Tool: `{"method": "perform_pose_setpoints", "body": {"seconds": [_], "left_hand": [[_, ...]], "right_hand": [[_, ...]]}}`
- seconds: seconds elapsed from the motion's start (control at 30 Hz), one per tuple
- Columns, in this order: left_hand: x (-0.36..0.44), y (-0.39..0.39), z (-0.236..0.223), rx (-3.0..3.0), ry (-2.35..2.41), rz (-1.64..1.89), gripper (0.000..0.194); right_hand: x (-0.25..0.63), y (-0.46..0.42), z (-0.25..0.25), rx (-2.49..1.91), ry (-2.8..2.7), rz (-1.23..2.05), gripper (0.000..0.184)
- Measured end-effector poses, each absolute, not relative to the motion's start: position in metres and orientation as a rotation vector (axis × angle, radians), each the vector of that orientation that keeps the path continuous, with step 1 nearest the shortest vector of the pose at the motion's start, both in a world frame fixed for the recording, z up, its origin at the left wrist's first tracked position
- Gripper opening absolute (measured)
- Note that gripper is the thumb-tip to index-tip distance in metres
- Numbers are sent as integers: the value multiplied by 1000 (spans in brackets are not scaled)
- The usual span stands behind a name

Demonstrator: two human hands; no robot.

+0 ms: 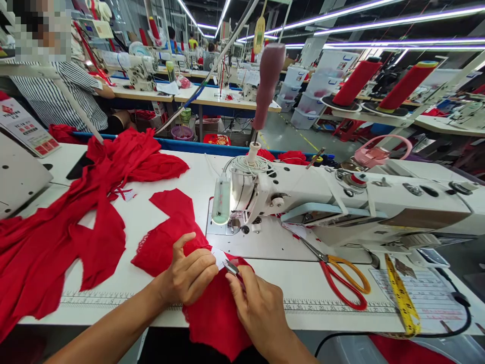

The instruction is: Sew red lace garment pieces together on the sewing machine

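Red cloth (170,237) lies in front of the sewing machine (314,192), one end draping off the surface (303,283) on its near side. Nearer than the needle area, the left hand (193,270), mostly curled with one finger raised, grips the cloth beside a white piece (219,257), presumably to steady it. The right hand (261,306) is closed around small snips (232,268), tips toward that piece; contact is hard to judge. Scissors (326,260) lie partly under the machine's arm, handles outward, likely for easy reach.
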State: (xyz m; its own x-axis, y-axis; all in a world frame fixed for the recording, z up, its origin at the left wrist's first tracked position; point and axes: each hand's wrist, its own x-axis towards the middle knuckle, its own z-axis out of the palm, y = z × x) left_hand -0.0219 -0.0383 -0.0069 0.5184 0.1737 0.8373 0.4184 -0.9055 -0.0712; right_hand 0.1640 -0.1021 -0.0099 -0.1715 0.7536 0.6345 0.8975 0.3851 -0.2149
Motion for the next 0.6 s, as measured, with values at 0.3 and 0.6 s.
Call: {"method": "perform_pose_setpoints", "body": {"seconds": [0.3, 0.6], "left_hand": [[-22, -39, -8, -2522, -483, -1325, 25], [-21, -38, -5, -2486, -459, -1307, 29]], "right_hand": [[175, -107, 7, -1390, -2083, -176, 30], [169, -113, 3, -1434, -2137, -116, 37]]}}
